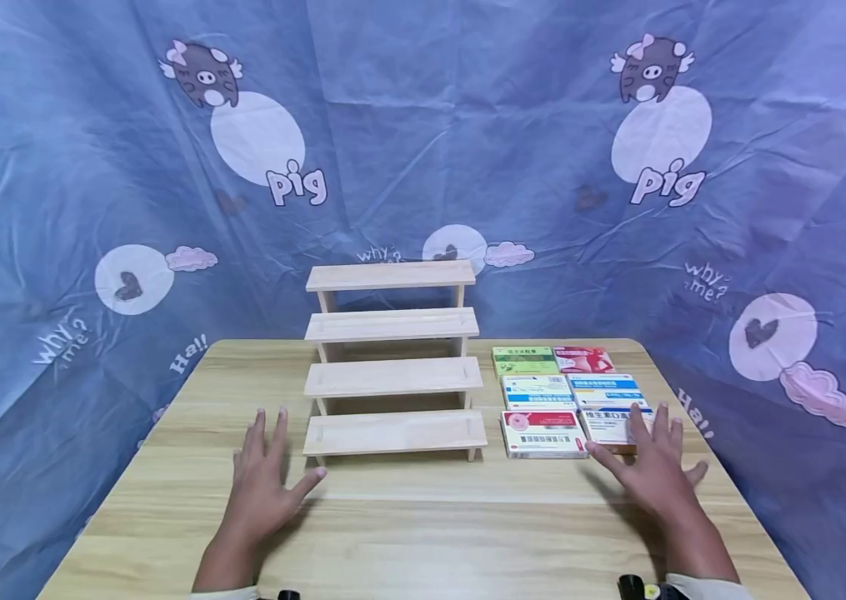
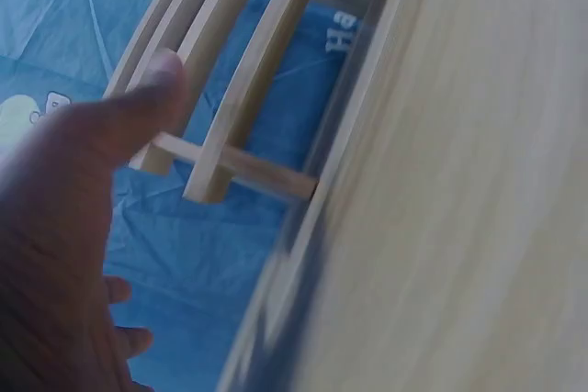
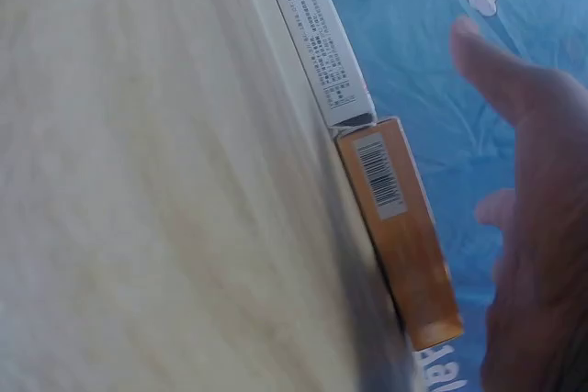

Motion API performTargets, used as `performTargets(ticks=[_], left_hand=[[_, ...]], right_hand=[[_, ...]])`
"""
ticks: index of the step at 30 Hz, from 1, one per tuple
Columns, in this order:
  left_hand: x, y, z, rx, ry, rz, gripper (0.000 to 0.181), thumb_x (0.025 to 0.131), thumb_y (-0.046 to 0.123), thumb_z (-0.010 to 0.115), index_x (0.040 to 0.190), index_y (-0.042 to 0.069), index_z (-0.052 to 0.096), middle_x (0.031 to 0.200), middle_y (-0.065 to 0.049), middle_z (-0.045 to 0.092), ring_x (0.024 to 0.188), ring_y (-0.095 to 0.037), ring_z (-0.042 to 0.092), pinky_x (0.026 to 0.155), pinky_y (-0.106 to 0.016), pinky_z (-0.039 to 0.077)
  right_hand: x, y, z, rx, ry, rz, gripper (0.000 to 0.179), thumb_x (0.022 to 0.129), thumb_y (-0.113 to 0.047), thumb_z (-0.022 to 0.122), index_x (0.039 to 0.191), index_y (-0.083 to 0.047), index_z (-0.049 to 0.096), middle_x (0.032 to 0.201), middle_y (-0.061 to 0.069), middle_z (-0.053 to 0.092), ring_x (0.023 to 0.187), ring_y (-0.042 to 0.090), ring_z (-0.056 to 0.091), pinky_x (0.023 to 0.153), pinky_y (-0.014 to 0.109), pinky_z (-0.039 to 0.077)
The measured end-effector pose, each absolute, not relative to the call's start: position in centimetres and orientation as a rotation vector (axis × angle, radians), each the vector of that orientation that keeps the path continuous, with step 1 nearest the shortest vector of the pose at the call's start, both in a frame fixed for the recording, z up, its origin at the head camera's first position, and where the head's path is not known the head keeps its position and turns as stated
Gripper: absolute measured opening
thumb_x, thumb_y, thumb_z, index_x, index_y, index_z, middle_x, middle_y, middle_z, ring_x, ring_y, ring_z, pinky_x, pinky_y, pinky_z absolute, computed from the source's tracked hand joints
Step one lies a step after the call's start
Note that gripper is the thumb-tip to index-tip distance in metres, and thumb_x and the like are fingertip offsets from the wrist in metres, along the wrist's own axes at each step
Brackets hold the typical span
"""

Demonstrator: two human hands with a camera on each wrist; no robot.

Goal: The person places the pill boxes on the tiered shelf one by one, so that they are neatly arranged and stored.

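My left hand (image 1: 263, 483) hovers over the table to the left of a wooden four-step display rack (image 1: 394, 433), fingers spread and holding nothing. In the left wrist view its thumb overlaps the ends of the rack's shelves (image 2: 216, 135). My right hand (image 1: 653, 467) is spread out too, with nothing in it, beside the front right medicine box (image 1: 606, 423), which it partly covers in the head view. Left of that box lies a red and white medicine box (image 1: 544, 435). The orange side of a box (image 3: 400, 236) with a barcode shows in the right wrist view.
Behind the front boxes lie two blue and white boxes (image 1: 538, 390), a green box (image 1: 523, 362) and a red box (image 1: 583, 360). The wooden table (image 1: 407, 542) has its back edge against a blue printed curtain (image 1: 423, 150), which also hangs along both sides.
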State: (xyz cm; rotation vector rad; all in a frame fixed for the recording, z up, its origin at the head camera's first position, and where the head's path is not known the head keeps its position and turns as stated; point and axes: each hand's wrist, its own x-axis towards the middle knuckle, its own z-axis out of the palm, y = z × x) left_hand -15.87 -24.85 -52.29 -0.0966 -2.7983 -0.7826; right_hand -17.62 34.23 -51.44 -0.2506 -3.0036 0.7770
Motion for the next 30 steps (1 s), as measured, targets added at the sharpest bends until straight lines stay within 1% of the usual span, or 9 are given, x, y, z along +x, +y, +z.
performTargets(ticks=[6, 9, 14, 19, 23, 26, 28, 29, 30], left_hand=[[-16.4, -24.2, -53.2, -0.167, -2.705, -0.941, 0.119, 0.093, 0.048, 0.085, 0.178, 0.017, 0.009, 0.181, -0.029, 0.008, 0.157, -0.066, 0.027, 0.114, -0.084, 0.037], [-16.7, -24.1, -53.8, -0.171, -2.665, -1.042, 0.120, 0.093, 0.042, 0.087, 0.178, 0.017, 0.007, 0.181, -0.027, 0.009, 0.157, -0.064, 0.030, 0.115, -0.081, 0.040], [-17.3, -24.3, -54.6, -0.174, -2.623, -1.117, 0.120, 0.093, 0.040, 0.087, 0.178, 0.017, 0.005, 0.180, -0.028, 0.013, 0.158, -0.062, 0.031, 0.120, -0.080, 0.035], [-17.7, -24.3, -55.0, -0.194, -2.606, -1.190, 0.119, 0.093, 0.036, 0.087, 0.178, 0.011, 0.007, 0.178, -0.030, 0.015, 0.160, -0.062, 0.026, 0.123, -0.081, 0.029], [-18.1, -24.1, -55.2, -0.205, -2.599, -1.262, 0.117, 0.095, 0.033, 0.086, 0.178, 0.012, 0.007, 0.179, -0.030, 0.015, 0.162, -0.060, 0.024, 0.125, -0.080, 0.026], [-18.6, -23.9, -55.2, -0.217, -2.577, -1.326, 0.115, 0.096, 0.029, 0.085, 0.178, 0.015, 0.006, 0.179, -0.029, 0.016, 0.161, -0.058, 0.028, 0.126, -0.077, 0.025], [-18.8, -23.8, -55.3, -0.224, -2.557, -1.350, 0.113, 0.097, 0.027, 0.084, 0.178, 0.018, 0.005, 0.179, -0.027, 0.017, 0.159, -0.057, 0.034, 0.126, -0.075, 0.026], [-18.9, -23.8, -55.3, -0.221, -2.545, -1.360, 0.112, 0.098, 0.026, 0.083, 0.179, 0.019, 0.005, 0.179, -0.026, 0.019, 0.158, -0.056, 0.038, 0.127, -0.072, 0.027], [-19.1, -23.7, -55.4, -0.219, -2.533, -1.368, 0.111, 0.098, 0.025, 0.082, 0.179, 0.019, 0.005, 0.179, -0.025, 0.020, 0.157, -0.056, 0.040, 0.130, -0.063, 0.029]], right_hand=[[-17.9, 34.8, -52.0, -0.338, -2.962, 0.856, 0.125, 0.097, -0.078, 0.061, 0.175, -0.007, -0.007, 0.172, 0.030, -0.034, 0.158, 0.066, -0.024, 0.102, 0.102, -0.009], [-18.2, 35.0, -52.2, -0.370, -2.934, 0.905, 0.125, 0.097, -0.076, 0.063, 0.175, -0.008, -0.007, 0.173, 0.029, -0.036, 0.160, 0.066, -0.022, 0.106, 0.101, -0.004], [-18.5, 35.4, -52.6, -0.418, -2.875, 0.973, 0.125, 0.096, -0.070, 0.068, 0.175, -0.011, -0.008, 0.173, 0.028, -0.037, 0.161, 0.066, -0.019, 0.108, 0.098, 0.006], [-18.8, 35.9, -53.0, -0.438, -2.861, 1.022, 0.127, 0.094, -0.068, 0.073, 0.176, -0.014, -0.008, 0.173, 0.028, -0.037, 0.160, 0.068, -0.018, 0.109, 0.096, 0.008], [-18.8, 36.0, -53.0, -0.431, -2.871, 1.054, 0.129, 0.092, -0.066, 0.076, 0.176, -0.016, -0.008, 0.173, 0.030, -0.035, 0.158, 0.072, -0.014, 0.110, 0.094, 0.009], [-18.8, 36.1, -52.9, -0.425, -2.880, 1.068, 0.131, 0.091, -0.065, 0.078, 0.176, -0.016, -0.009, 0.173, 0.032, -0.034, 0.156, 0.076, -0.009, 0.110, 0.092, 0.009], [-18.8, 36.2, -53.0, -0.422, -2.884, 1.077, 0.132, 0.091, -0.064, 0.080, 0.176, -0.016, -0.009, 0.173, 0.033, -0.033, 0.155, 0.077, -0.007, 0.110, 0.092, 0.009], [-18.8, 36.2, -53.0, -0.422, -2.887, 1.075, 0.132, 0.091, -0.064, 0.080, 0.176, -0.016, -0.009, 0.173, 0.033, -0.032, 0.155, 0.078, -0.006, 0.111, 0.092, 0.009], [-18.9, 36.2, -53.1, -0.425, -2.888, 1.073, 0.131, 0.091, -0.064, 0.080, 0.176, -0.016, -0.008, 0.173, 0.033, -0.032, 0.155, 0.078, -0.006, 0.111, 0.092, 0.009]])
